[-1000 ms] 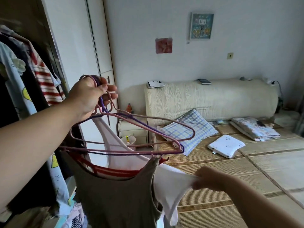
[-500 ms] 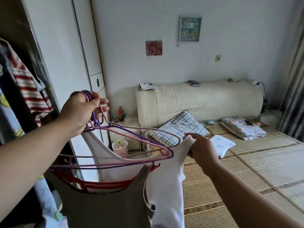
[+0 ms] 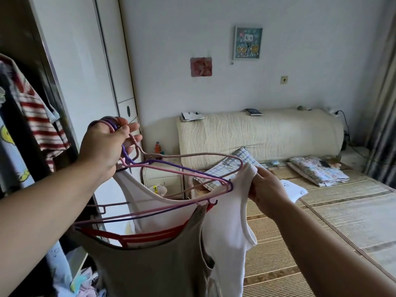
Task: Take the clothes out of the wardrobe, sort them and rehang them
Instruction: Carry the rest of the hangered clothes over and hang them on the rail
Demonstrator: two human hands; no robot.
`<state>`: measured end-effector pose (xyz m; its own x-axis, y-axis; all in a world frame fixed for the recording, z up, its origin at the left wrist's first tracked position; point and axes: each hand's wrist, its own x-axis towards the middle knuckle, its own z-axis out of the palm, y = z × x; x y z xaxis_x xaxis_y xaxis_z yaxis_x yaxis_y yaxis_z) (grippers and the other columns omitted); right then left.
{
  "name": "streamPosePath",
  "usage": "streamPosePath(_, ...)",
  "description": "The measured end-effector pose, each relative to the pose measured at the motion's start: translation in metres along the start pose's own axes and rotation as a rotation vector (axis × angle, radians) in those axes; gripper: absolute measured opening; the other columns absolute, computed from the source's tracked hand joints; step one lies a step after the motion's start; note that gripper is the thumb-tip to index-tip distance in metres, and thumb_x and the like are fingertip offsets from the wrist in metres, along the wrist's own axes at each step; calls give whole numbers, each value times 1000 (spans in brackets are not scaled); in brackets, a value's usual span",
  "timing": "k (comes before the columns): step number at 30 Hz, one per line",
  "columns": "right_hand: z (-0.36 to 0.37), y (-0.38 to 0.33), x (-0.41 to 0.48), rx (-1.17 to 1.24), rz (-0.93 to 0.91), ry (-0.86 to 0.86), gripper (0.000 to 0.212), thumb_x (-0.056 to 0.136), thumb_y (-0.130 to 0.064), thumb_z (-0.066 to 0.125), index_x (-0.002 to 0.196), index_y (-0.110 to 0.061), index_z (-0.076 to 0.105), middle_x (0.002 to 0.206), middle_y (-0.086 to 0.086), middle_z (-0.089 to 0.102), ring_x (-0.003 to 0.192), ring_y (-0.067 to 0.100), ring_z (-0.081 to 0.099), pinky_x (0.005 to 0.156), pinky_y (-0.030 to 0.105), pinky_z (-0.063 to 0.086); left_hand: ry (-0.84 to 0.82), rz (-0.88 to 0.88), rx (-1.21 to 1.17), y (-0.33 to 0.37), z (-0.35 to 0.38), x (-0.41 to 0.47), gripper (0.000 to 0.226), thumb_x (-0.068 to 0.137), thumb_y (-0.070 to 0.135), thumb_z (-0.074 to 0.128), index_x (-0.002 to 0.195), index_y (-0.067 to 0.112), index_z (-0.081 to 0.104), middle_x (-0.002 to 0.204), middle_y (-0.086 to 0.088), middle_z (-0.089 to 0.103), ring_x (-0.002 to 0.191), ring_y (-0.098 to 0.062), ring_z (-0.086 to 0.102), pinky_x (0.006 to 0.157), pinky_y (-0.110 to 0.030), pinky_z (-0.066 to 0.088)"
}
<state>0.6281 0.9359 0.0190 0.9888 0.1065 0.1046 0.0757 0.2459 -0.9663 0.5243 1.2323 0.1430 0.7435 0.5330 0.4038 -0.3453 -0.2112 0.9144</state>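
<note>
Far left: open wardrobe [image 3: 27, 67], with a red-and-white striped shirt [image 3: 40, 121] and a pale blue garment [image 3: 9, 144] with yellow prints hanging inside, and loose clothes [image 3: 85, 284] heaped at its foot.

Next, left hand [image 3: 102, 148], raised in front of the white wardrobe door [image 3: 75, 61]. Grips a bunch of hanger hooks [image 3: 110, 124], fingers [image 3: 128, 127] curled round them. Holds up bare pink and purple hangers [image 3: 192, 168] fanning out to the right, and under them a red hanger [image 3: 150, 234]. On the red hanger, lowest and nearest the camera, a grey-brown vest top [image 3: 154, 266]. Behind it, a white vest top [image 3: 227, 228], one strap running up towards the left hand; cannot tell which hanger carries it.

Further right, right hand [image 3: 267, 189]. Pinches the white vest top's other strap, fingers [image 3: 260, 171] closed tight on the bunched fabric, just beside the right-hand ends of the pink and purple hangers.

Beyond the hands: a small nightstand [image 3: 162, 179] against the wall, a cream headboard [image 3: 257, 136], a checked pillow [image 3: 242, 157] leaning on it, and a bed [image 3: 342, 228] covered with a woven mat. On the mat, a white folded item [image 3: 296, 190] and, nearer the headboard, folded floral bedding [image 3: 317, 170]. On the wall above, two small pictures [image 3: 248, 42]. Far right, a grey curtain [image 3: 383, 125].
</note>
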Motion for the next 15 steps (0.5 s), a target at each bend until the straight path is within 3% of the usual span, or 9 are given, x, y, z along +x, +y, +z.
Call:
streamPosePath(3, 4, -1, -3, -18, 4, -51, 22, 93, -19, 57, 92, 3, 62, 85, 22, 61, 79, 31, 55, 71, 45, 44, 24, 12, -12, 3, 2, -5, 26, 99, 9, 41, 82, 27, 49, 93, 8, 72, 77, -11, 71, 56, -21, 44)
streamPosePath(8, -1, -10, -8, 36, -43, -200, 15, 93, -18, 57, 102, -13, 68, 88, 11, 69, 75, 24, 63, 59, 30, 51, 39, 16, -19, 7, 1, -11, 27, 99, 8, 40, 82, 26, 49, 91, 9, 72, 74, -9, 70, 57, -22, 44)
streamPosePath(11, -2, -23, -8, 140, -55, -249, 19, 86, -13, 62, 102, -19, 70, 91, 7, 71, 78, 19, 68, 62, 26, 56, 2, 8, -16, 8, 1, -15, 27, 99, 9, 41, 81, 27, 49, 90, 9, 73, 73, -9, 71, 52, -17, 47)
streamPosePath(13, -1, -35, -8, 48, -81, -303, 20, 83, -12, 64, 100, -20, 71, 93, 6, 72, 83, 18, 69, 67, 28, 57, -23, 2, -14, 7, 1, -19, 26, 99, 10, 42, 81, 27, 50, 88, 10, 73, 72, -9, 71, 49, -14, 47)
streamPosePath(15, 0, -46, -8, -164, -99, -344, 28, 87, -5, 61, 110, -20, 67, 98, 5, 72, 87, 17, 69, 75, 31, 58, -43, -4, -14, 5, 3, -23, 26, 99, 9, 42, 81, 26, 50, 85, 11, 74, 71, -10, 71, 47, -14, 46)
